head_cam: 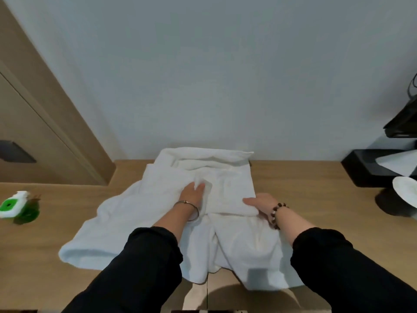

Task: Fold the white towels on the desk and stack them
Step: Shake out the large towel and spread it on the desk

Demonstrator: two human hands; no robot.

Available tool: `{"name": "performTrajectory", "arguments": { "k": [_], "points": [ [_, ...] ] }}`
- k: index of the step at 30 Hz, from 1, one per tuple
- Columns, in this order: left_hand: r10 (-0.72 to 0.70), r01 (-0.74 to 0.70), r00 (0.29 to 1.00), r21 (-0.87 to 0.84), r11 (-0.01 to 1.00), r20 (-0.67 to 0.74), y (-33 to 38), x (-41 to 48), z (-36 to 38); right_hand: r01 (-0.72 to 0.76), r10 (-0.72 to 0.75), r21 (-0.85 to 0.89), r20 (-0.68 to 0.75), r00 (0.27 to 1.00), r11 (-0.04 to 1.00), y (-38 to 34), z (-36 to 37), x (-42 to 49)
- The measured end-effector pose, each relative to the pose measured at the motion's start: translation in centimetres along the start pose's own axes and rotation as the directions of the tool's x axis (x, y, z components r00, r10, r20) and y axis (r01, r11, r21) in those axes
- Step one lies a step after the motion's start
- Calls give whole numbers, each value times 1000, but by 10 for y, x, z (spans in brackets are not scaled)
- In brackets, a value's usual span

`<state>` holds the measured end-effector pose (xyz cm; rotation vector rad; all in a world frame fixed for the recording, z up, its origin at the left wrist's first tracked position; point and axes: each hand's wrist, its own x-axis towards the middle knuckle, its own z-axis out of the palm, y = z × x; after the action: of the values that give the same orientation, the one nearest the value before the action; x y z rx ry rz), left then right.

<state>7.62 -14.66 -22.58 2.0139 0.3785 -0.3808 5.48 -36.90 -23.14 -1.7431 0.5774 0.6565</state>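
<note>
While the left hand (191, 195) presses flat, fingers together, on the white towel (228, 188) at the middle of the desk (316, 184), the right hand (259, 203) pinches its folded edge, thumb on top. Folding looks half done. The next move probably calls for smoothing the towel, then a second fold.

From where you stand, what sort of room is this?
Probably a hotel room or bedroom: loose white towels lie on a wooden desk, with what looks like a black tissue box at the right and a tan cupboard door at the left.
</note>
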Motion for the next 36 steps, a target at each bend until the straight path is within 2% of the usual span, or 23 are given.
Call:
{"name": "performTrajectory", "arguments": {
  "k": [2, 3, 6, 8, 11, 13, 14, 16, 17, 19, 20, 22, 23, 24, 25, 26, 27, 29, 31, 32, 34, 35, 36],
  "points": [
    [-86, 56, 986, -201, 978, -143, 10, 6, -16, 6, -58, 416, 113, 992, 909, -13, -9, -8],
    [-125, 62, 969, -280, 958, -214, 16, 9, -27, 7, -93, 544, 130, 987, 839, -21, -14, -11],
    [-180, 32, 939, -445, 895, -294, 33, 22, -57, 35, -89, 659, 49, 995, 751, -50, -24, -14],
    [-199, 2, 945, -605, 796, -258, 48, 30, -72, 69, -69, 629, -24, 997, 775, -71, -26, -21],
    [-199, -63, 950, -771, 633, -241, 73, 37, -96, 169, -111, 437, -155, 982, 884, -102, -35, -27],
    [-163, -111, 951, -784, 610, -262, 90, 38, -112, 262, -222, 231, -183, 958, 937, -127, -43, -32],
    [-143, -130, 951, -778, 615, -272, 97, 38, -118, 338, -317, 53, -239, 918, 940, -140, -47, -35],
    [-115, -154, 952, -766, 624, -285, 112, 35, -126, 455, -522, -261, -333, 786, 852, -169, -52, -43],
    [-101, -168, 951, -760, 628, -294, 119, 33, -129, 461, -595, -392, -367, 715, 796, -181, -54, -48],
    [-69, -207, 944, -741, 639, -323, 134, 30, -134, 345, -661, -623, -391, 640, 703, -198, -54, -54],
    [-44, -229, 941, -730, 644, -334, 142, 27, -137, 273, -640, -671, -388, 664, 690, -204, -51, -56],
    [20, -272, 939, -706, 654, -343, 154, 23, -141, 149, -503, -716, -311, 807, 682, -207, -42, -57],
    [48, -289, 937, -693, 660, -345, 158, 20, -143, 66, -381, -756, -250, 890, 651, -205, -36, -55],
    [72, -306, 934, -680, 666, -350, 160, 17, -145, -4, -262, -801, -201, 944, 599, -197, -29, -54],
    [91, -330, 926, -668, 667, -367, 161, 13, -148, -55, -208, -852, -190, 959, 521, -186, -25, -52],
    [99, -359, 912, -659, 661, -397, 160, 10, -152, -54, -274, -893, -194, 942, 446, -175, -25, -49],
    [96, -387, 897, -660, 644, -432, 158, 7, -157, -48, -381, -903, -228, 896, 428, -166, -28, -48],
    [59, -420, 875, -693, 587, -480, 154, 3, -167, -10, -590, -848, -377, 714, 529, -161, -38, -50],
    [28, -423, 871, -720, 550, -490, 153, -1, -171, 164, -748, -813, -408, 523, 558, -177, -39, -63],
    [27, -421, 872, -722, 549, -488, 154, -3, -170, 300, -783, -761, -405, 473, 575, -193, -34, -75],
    [34, -413, 878, -722, 555, -477, 164, -9, -170, 601, -788, -513, -446, 424, 613, -235, -20, -104],
    [42, -417, 880, -728, 544, -473, 171, -14, -173, 700, -766, -359, -476, 432, 618, -258, -14, -118],
    [58, -428, 880, -737, 522, -471, 180, -19, -178, 755, -730, -195, -487, 480, 626, -280, -10, -133]
  ]
}}
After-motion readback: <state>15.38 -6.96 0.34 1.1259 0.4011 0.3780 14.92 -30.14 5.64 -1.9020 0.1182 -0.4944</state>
